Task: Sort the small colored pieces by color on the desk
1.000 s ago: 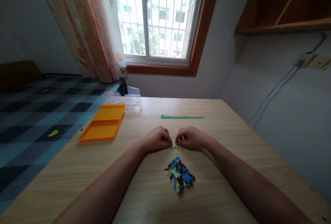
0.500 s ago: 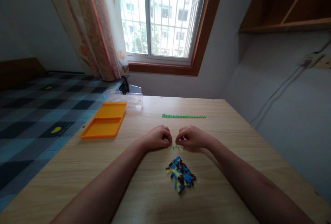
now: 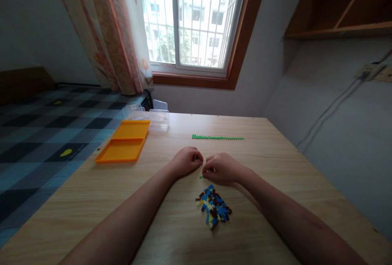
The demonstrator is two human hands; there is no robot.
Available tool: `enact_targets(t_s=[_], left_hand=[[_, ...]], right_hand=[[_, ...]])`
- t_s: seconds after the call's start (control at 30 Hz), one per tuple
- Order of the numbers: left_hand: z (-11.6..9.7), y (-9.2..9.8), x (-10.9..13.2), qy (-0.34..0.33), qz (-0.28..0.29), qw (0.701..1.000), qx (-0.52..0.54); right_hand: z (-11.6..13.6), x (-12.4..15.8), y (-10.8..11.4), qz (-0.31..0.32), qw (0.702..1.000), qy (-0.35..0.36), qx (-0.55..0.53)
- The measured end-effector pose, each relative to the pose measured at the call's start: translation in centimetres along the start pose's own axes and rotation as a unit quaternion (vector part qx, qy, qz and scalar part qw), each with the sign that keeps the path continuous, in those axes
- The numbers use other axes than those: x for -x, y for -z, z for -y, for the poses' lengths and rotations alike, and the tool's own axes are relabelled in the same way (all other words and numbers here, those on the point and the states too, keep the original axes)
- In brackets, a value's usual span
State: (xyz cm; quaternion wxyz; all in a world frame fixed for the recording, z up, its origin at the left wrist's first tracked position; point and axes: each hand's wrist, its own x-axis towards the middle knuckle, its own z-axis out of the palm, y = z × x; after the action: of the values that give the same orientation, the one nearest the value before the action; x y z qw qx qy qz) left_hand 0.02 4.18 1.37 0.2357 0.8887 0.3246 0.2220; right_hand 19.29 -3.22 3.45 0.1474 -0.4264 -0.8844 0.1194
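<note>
My left hand [image 3: 185, 161] and my right hand [image 3: 221, 169] rest on the wooden table [image 3: 275, 163], their curled fingertips almost touching each other. Both hands are closed in a pinch; what sits in the fingers is too small to make out. A tiny green brick [image 3: 201, 177] lies on the table just below the fingertips. Nearer to me is a small heap of blue, brown and yellow bricks [image 3: 213, 207]. Farther away, a straight row of green bricks [image 3: 217, 137] runs across the table.
An orange two-part tray [image 3: 125, 146] lies at the table's left side, with clear plastic boxes [image 3: 150, 117] behind it. A checked bed cover [image 3: 45, 134] is to the left. A window and a curtain stand behind the table, a wall to the right.
My right hand has slid left and a little toward me, covering most of the loose green bricks that lay between the hands. The left hand has hardly moved.
</note>
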Motion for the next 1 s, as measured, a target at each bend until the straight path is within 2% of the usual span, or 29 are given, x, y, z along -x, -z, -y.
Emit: enact_targets(t_s=[0.3,0.57,0.73,0.83,0.93,1.0], left_hand=[[0.1,0.0,-0.1,0.005,-0.007,1.0,0.004],[0.1,-0.1,0.0,0.005,-0.01,1.0,0.007],[0.3,-0.1,0.0,0.001,-0.008,1.0,0.004],[0.3,-0.2,-0.1,0.006,-0.009,1.0,-0.004],[0.2,-0.5,-0.2,0.02,-0.013,0.999,-0.022],[0.0,-0.9,-0.3,0.036,-0.025,0.998,-0.036]], right_hand=[[0.4,-0.3,0.8,-0.001,1.0,0.009,-0.001],[1.3,-0.4,-0.2,0.013,1.0,0.003,-0.011],[1.0,-0.4,0.3,0.018,1.0,0.011,-0.018],[-0.7,-0.5,1.2,-0.023,0.999,-0.023,-0.028],[-3.0,-0.6,1.7,-0.077,0.992,-0.102,-0.018],[-4.0,-0.6,1.4,-0.076,0.985,-0.156,-0.01]])
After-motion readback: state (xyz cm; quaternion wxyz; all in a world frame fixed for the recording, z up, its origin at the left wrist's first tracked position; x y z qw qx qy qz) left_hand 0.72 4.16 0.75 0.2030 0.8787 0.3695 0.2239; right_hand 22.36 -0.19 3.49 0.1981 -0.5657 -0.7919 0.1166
